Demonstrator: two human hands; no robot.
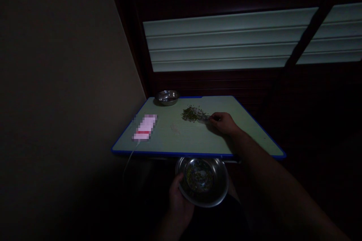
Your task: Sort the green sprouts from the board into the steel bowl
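Observation:
My left hand grips the left rim of a shiny metal bowl, held just below the table's front edge with its opening tilted up. Small greenish grains lie in its bottom. On the table, my right hand has its fingers pinched together at the right side of a loose pile of small green-brown grains. A small greyish, shiny thing shows at the fingertips; its kind is too dim to make out. A faint patch of pale grains lies left of the hand.
The pale green table has a blue edge. A second metal bowl stands at its back left corner. At the left lies a phone with a white cable hanging over the front. A wall and slatted panels bound the table.

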